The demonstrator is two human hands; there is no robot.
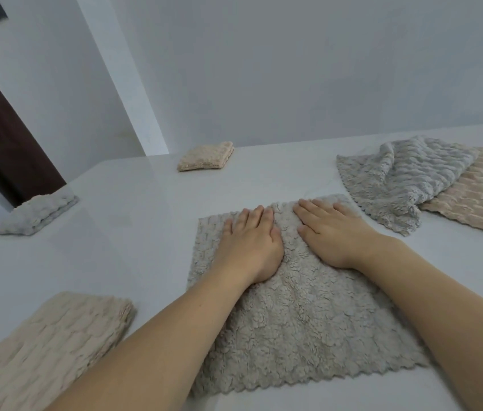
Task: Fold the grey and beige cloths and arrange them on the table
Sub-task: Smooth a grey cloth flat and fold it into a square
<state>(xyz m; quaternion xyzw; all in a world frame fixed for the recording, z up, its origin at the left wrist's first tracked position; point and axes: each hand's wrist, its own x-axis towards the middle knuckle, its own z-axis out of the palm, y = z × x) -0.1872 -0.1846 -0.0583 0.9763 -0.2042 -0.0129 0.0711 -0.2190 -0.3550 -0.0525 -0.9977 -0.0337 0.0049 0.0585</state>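
Note:
A grey-beige fluffy cloth (299, 321) lies spread flat on the white table (133, 221) in front of me. My left hand (249, 241) and my right hand (332, 229) both press palm-down on its far half, fingers straight, close side by side. A crumpled grey cloth (397, 185) lies at the right, partly over a flat beige cloth (477, 197). A folded beige cloth (204, 157) sits at the far edge. A folded grey cloth (36, 215) rests at the far left. A folded beige cloth (44, 345) lies near left.
A white wall (293, 69) rises just behind the table's far edge. A dark brown door or panel (3, 137) stands beyond the table's left corner.

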